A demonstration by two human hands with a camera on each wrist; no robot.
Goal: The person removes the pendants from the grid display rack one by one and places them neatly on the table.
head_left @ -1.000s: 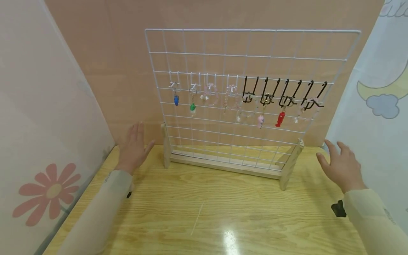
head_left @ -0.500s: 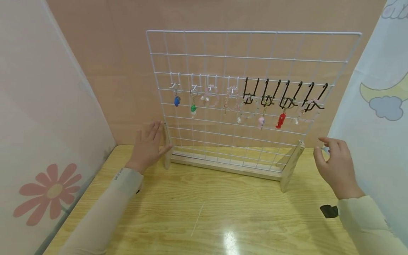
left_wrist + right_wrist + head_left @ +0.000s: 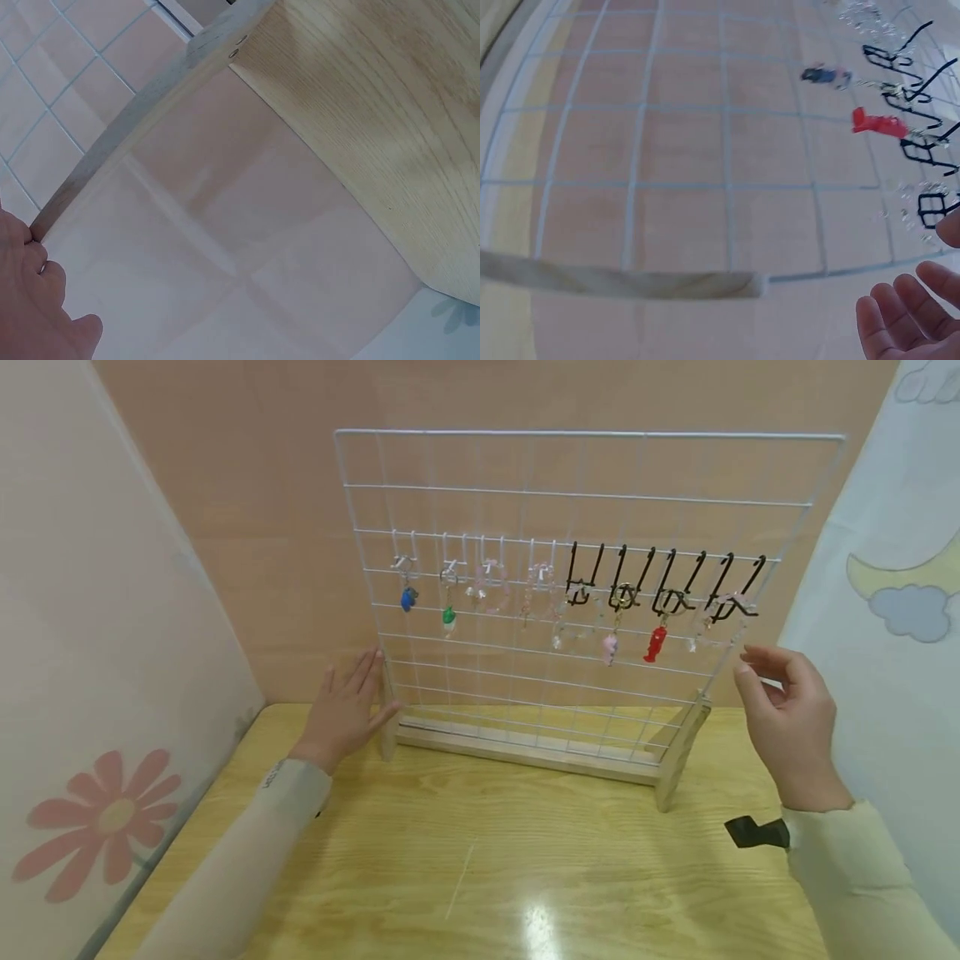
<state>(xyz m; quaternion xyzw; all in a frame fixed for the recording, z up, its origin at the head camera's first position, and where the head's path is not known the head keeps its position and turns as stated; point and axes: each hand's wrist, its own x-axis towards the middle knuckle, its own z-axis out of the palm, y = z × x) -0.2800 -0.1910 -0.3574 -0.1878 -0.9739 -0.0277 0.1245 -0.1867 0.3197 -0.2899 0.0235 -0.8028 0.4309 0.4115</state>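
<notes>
A white wire grid rack (image 3: pixel 585 435) stands on a wooden base (image 3: pixel 525 755). My left hand (image 3: pixel 341 714) is against the left wooden post (image 3: pixel 387 739), fingers extended; in the left wrist view its fingertips meet the end of that post (image 3: pixel 135 120). By the rack's right edge is my right hand (image 3: pixel 795 735), fingers bent and thumb apart, with nothing in its grasp. From the hooks hang a blue charm keychain (image 3: pixel 408 599), a green and white one (image 3: pixel 449 620), a pink one (image 3: pixel 610 649), a red one (image 3: pixel 655 645) and several beaded bracelets (image 3: pixel 504 597).
White hooks line the left half of the rack, black hooks (image 3: pixel 663 583) the right. Behind is a tan backdrop (image 3: pixel 247 485); printed walls rise on both sides. The wood-grain table (image 3: pixel 390 860) spreads in front. A black strap end (image 3: pixel 757 832) sticks out beside the right cuff.
My left hand has moved right to the left post. My right hand has shifted up and slightly left towards the grid's edge, its fingers bending. The hanging items keep their places.
</notes>
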